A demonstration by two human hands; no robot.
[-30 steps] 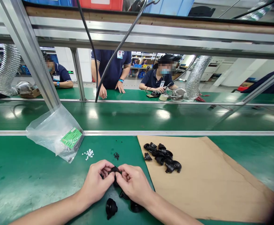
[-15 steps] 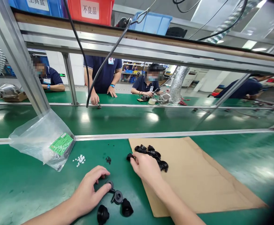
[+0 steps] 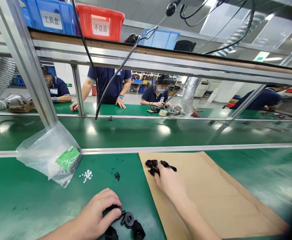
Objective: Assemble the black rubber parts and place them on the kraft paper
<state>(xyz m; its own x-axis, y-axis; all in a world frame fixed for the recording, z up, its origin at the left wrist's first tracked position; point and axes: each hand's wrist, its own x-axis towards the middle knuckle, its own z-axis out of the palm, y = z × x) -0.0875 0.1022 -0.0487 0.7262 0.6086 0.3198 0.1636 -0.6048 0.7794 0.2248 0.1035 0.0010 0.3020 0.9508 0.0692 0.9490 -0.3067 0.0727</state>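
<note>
Black moulded parts lie in a small heap near the top left corner of a brown cardboard sheet, and the right hand rests on that heap, its fingers bent down over the nearer pieces; whether that grip is closed on one of them cannot be told, since the hand hides its own fingertips. The left hand lies flat-curled on the green tabletop close to the near edge, its fingertips pressing a black ring-shaped part without enclosing it, so that grip is loose and holds nothing lifted. Just beside that ring, touching or nearly so, sit three more black cup-shaped parts, the lowest cut off by the bottom of the view. The cardboard's left edge runs between the two hands, and most of the sheet to the right of the heap lies bare out to its far corner. On the mat to the left, a clear plastic bag with a green label leans against a slanted aluminium post, with a scatter of small white bits and a few black specks near it. A metal rail bounds the work strip at the back; beyond it runs a glossy green conveyor belt, then a far bench where other people sit and stand.
</note>
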